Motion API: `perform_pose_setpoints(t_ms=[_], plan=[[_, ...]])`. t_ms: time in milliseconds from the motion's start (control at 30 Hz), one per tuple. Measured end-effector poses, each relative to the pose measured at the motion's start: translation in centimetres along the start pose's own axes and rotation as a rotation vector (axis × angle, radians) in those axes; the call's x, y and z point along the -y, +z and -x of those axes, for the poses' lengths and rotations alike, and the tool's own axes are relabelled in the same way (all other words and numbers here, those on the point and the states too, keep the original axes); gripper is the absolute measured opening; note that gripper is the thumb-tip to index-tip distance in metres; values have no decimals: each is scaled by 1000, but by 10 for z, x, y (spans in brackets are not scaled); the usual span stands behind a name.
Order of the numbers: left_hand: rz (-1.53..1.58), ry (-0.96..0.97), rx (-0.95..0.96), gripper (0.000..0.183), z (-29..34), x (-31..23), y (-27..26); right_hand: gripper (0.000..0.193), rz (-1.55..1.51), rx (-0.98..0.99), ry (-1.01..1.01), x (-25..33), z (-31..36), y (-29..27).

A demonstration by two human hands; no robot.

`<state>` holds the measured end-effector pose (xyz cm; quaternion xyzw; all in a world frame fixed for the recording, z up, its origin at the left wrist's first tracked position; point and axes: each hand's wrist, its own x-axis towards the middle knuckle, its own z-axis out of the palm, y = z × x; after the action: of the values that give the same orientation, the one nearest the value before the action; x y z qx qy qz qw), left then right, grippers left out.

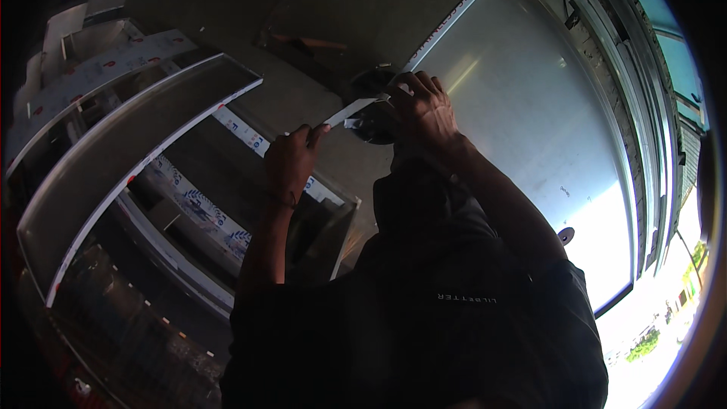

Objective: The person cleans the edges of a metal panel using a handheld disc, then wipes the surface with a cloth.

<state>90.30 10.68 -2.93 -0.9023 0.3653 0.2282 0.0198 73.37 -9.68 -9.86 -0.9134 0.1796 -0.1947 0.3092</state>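
A pale narrow strip (pixel 350 112) stretches between my two hands, in front of my body. My left hand (pixel 291 159) has its fingers closed on the strip's lower left end. At the other end my right hand (pixel 425 110) is closed, its fingertips pinching the strip. What the strip is made of cannot be told. Just below it is a dark, shiny rounded thing (pixel 376 127), too dim to name. The large smooth metal panel (pixel 522 98) begins right beside my right hand, and my right forearm passes across its near side.
To the left stands a metal frame (pixel 144 140) with long rails and a flat dark panel. Strips of printed white-and-blue film (pixel 198 208) cover some of its bars. Long metal profiles (pixel 632 98) run along the right, near bright daylight. An orange-brown piece (pixel 307 42) lies on the dark floor ahead.
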Motion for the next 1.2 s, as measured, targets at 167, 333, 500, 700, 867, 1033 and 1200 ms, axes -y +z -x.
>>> perform_pose_setpoints(t_ms=[167, 333, 500, 700, 867, 1033, 1200], plan=[[35, 16, -46, 54, 1, 1, 3, 23, -15, -7, -1, 1, 0, -1], [44, 47, -54, 51, -1, 6, 11, 26, -14, 59, 15, -3, 4, -4], [147, 199, -87, 46, -42, 6, 23, 24, -153, -1, 143, 3, -4, -12], [254, 629, -83, 40, -126, -25, 30, 11, -77, 138, 249, -16, 5, -37], [284, 804, 235, 60, -170, -53, 37, 14, 17, 80, 218, -13, 18, -45], [192, 766, 344, 62, -183, -54, 56, 18, -2, 88, 276, 7, 16, -44], [239, 970, 136, 56, -167, -33, 64, 14, -66, 154, 263, 25, 25, -32]])
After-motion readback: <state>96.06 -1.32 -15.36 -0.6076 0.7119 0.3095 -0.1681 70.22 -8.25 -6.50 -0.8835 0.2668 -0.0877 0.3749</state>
